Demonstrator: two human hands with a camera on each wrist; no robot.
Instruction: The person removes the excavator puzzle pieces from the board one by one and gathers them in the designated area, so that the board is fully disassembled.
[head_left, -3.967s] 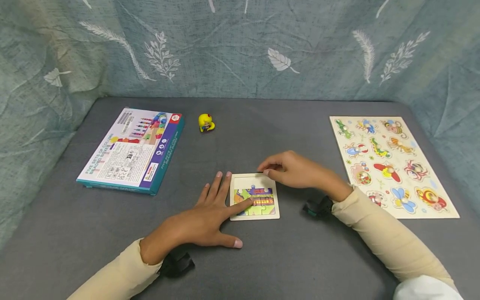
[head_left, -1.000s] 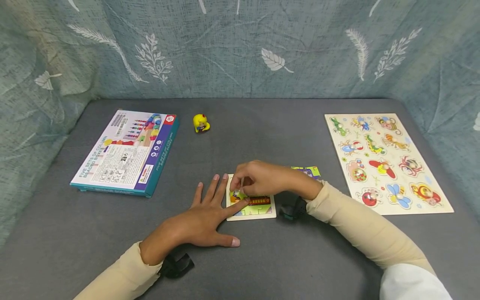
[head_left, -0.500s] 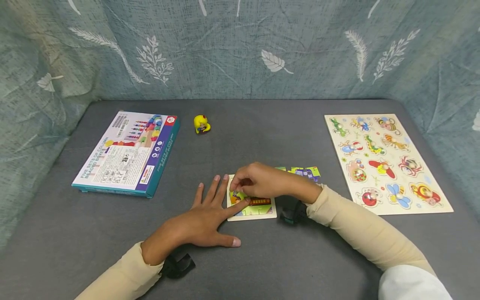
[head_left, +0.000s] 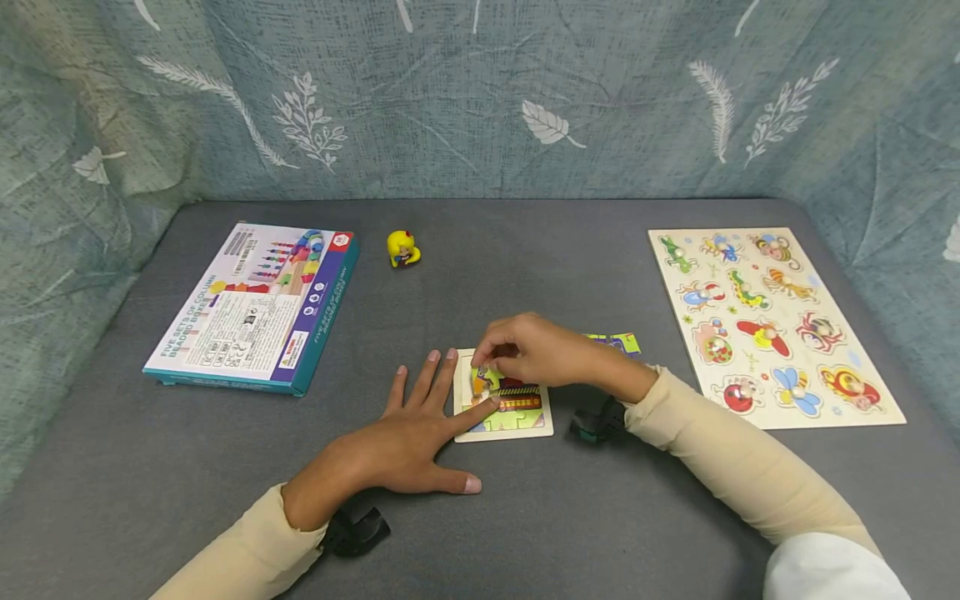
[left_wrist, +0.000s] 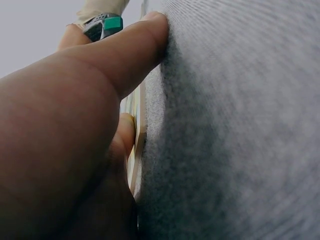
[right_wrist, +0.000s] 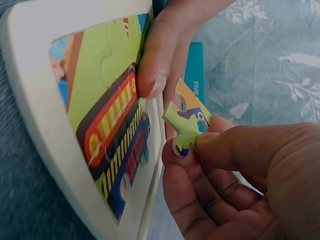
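A small framed puzzle point(head_left: 517, 423) lies on the table, its lower part filled with pieces. The left hand point(head_left: 405, 450) is spread flat with straight fingers, its index fingertip resting on the puzzle. Over the upper part of the frame, the right hand point(head_left: 540, 354) pinches a loose piece. In the right wrist view that piece point(right_wrist: 187, 120), green with orange and purple, stands between thumb point(right_wrist: 225, 145) and fingers, raised off the board point(right_wrist: 30, 55). The left wrist view shows the left thumb point(left_wrist: 135, 45) extended on the cloth beside the frame's edge point(left_wrist: 141, 115).
Behind the right wrist lie loose puzzle pieces point(head_left: 626, 342). A boxed bead set point(head_left: 247, 308) is at the left, a small yellow figure point(head_left: 403, 248) at the back, and a large insect puzzle board point(head_left: 772, 325) at the right.
From the frame's upper edge, the right hand has come over the puzzle, then shifted slightly right with a pinched piece. Loose pieces behind its wrist have come into view. The left hand stays nearly still.
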